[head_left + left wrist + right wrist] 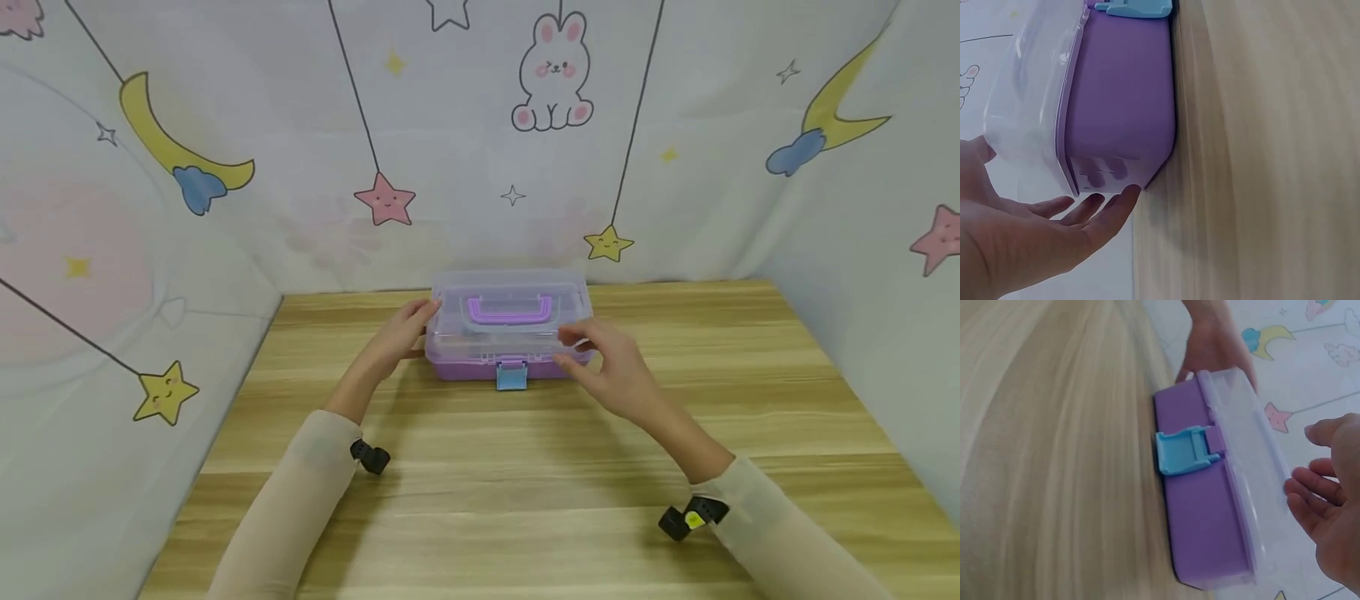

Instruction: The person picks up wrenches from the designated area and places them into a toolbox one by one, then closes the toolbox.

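A storage box with a purple base (pixel 457 369), a see-through lid (pixel 453 342) and a purple carrying handle (pixel 510 317) stands against the back of the table. Its lid lies down over the base. At the middle of the front, a light blue latch (pixel 1184 452) hangs outward. My left hand (pixel 397 337) is at the box's left end; in the left wrist view its fingers reach the lower end wall while the thumb is at the lid's edge. With fingers loosely bent and apart, my right hand (pixel 618 375) is beside the lid's right front corner, holding nothing.
The box rests on a wood-grain table (pixel 480 500). Behind and on both sides hangs a pale cloth (pixel 480 150) printed with stars, moons and a rabbit, close to the box's back. Black straps with small devices sit at both wrists.
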The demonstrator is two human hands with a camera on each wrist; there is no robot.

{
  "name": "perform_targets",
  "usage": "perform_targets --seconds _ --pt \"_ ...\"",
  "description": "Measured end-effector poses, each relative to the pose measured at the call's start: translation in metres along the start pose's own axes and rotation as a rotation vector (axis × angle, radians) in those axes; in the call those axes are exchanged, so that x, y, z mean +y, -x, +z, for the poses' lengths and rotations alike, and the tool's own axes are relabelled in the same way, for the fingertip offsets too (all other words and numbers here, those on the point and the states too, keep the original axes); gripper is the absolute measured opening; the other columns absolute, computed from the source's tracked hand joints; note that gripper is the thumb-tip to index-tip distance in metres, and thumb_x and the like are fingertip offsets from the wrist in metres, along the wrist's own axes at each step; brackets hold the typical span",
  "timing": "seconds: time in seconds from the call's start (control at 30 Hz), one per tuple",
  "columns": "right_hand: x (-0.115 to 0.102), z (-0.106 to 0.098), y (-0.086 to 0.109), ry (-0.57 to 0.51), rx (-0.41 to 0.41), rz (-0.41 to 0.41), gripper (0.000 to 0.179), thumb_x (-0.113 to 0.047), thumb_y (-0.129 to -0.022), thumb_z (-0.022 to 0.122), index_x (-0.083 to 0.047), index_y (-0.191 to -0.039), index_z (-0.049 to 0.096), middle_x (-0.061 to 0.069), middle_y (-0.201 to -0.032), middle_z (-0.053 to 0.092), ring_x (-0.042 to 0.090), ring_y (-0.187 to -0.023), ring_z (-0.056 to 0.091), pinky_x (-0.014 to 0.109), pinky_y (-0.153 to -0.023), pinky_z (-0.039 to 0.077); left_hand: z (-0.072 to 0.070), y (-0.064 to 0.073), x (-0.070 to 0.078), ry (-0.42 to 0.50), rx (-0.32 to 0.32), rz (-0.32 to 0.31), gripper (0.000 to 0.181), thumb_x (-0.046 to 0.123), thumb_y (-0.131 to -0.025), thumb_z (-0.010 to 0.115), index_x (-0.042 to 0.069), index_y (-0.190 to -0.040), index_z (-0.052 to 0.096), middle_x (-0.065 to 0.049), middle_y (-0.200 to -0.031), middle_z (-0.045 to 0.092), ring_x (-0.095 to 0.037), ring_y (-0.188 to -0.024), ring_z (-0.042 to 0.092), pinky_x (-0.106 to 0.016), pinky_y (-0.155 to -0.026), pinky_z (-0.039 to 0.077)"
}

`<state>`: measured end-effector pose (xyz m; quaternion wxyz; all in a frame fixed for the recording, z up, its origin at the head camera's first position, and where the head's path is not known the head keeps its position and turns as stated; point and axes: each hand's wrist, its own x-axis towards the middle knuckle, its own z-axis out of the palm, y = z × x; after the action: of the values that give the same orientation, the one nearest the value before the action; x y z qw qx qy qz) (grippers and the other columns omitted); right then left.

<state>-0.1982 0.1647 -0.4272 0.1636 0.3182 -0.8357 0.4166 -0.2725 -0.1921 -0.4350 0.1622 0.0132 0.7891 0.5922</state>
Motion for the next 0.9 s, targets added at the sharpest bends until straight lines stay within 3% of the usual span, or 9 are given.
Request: perform_targets --seconds 0.17,0.33,0.5,0.73,0.9 --pt "-0.004 0.016 0.005 -0.076 -0.104 0.121 0.022 -0.014 -0.099 0.077 0.001 -0.115 0.073 0.007 -0.106 0.075 0.02 -0.094 0.071 0.045 -0.082 0.063 0.0 -0.008 0.005 0.033 0.007 -0.057 0.081 0.061 -0.109 0.046 0.007 -0.165 0.028 -0.017 -0.169 0.031 -0.042 -0.154 0.033 -0.064 -0.117 0.04" --pt "0.001 0.031 0.009 -0.147 -0.146 0.235 0.023 -0.015 -0.101 0.075 0.003 -0.115 0.074 0.005 -0.106 0.076 0.017 -0.094 0.07 0.035 -0.083 0.062 -0.002 -0.011 0.005 0.066 -0.006 -0.059 0.081 0.061 -0.108 0.048 0.006 -0.165 0.028 -0.018 -0.168 0.031 -0.043 -0.155 0.031 -0.065 -0.118 0.037" --pt "0.005 0.041 0.012 -0.14 -0.135 0.275 0.019 -0.013 -0.1 0.075 0.002 -0.112 0.076 0.006 -0.104 0.077 0.018 -0.092 0.071 0.031 -0.082 0.062 -0.005 -0.011 0.0 0.074 -0.033 -0.033 0.088 0.065 -0.106 0.05 0.006 -0.165 0.026 -0.018 -0.168 0.031 -0.044 -0.154 0.031 -0.064 -0.118 0.039" --pt "0.012 0.056 0.019 -0.18 -0.22 0.375 0.025 -0.016 -0.102 0.074 0.002 -0.118 0.074 0.007 -0.109 0.076 0.019 -0.099 0.072 0.032 -0.088 0.062 -0.005 -0.01 -0.001 0.08 -0.029 -0.018 0.088 0.065 -0.106 0.05 0.004 -0.165 0.026 -0.019 -0.166 0.034 -0.045 -0.153 0.033 -0.064 -0.116 0.04" --pt "0.015 0.064 0.02 -0.167 -0.229 0.392 0.025 -0.014 -0.101 0.074 0.003 -0.12 0.073 0.008 -0.108 0.076 0.019 -0.098 0.072 0.032 -0.086 0.062 -0.005 -0.011 -0.001 0.067 -0.027 -0.011 0.088 0.065 -0.106 0.049 0.004 -0.165 0.028 -0.019 -0.166 0.034 -0.045 -0.153 0.035 -0.064 -0.116 0.041"
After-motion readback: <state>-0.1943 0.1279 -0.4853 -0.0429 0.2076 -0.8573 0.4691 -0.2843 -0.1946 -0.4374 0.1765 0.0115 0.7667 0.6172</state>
